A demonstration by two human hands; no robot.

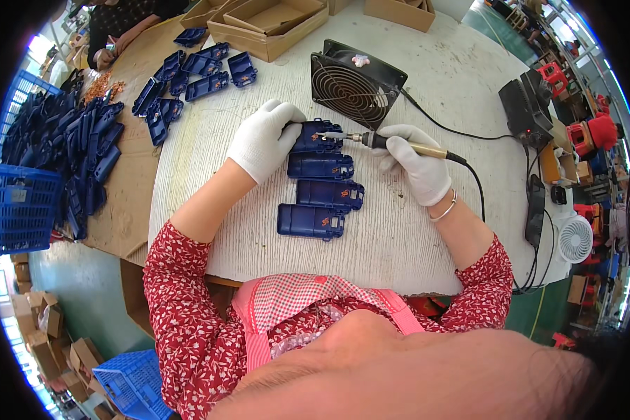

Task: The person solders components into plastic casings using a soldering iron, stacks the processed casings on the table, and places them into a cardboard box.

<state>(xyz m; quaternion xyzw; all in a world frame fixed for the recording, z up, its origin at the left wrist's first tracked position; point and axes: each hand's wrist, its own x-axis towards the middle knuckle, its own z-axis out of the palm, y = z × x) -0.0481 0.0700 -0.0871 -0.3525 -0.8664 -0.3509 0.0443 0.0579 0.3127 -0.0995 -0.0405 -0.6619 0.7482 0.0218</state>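
My left hand (pixel 262 140), in a white knit glove, grips the left edge of a dark blue plastic housing (pixel 305 141) lying on the table. My gloved right hand (pixel 420 164) is closed around a soldering iron (pixel 429 150). The iron points left, and its tip is over the right part of that housing; whether it touches cannot be made out. Below, towards me, more blue housings lie in a column: a second housing (pixel 313 166), a third housing (pixel 320 194) and the nearest housing (pixel 304 220). Small copper-coloured pieces show at their right ends.
A black fan (pixel 353 87) stands just beyond my hands. At the right sit a black box-shaped unit (pixel 525 105) with cables and a small white fan (pixel 575 239). Several housings (pixel 206 85), a heap of blue parts (pixel 84 140), a blue crate (pixel 21 210), cardboard boxes (pixel 266 45) and another person's hand (pixel 103 59) are left and beyond.
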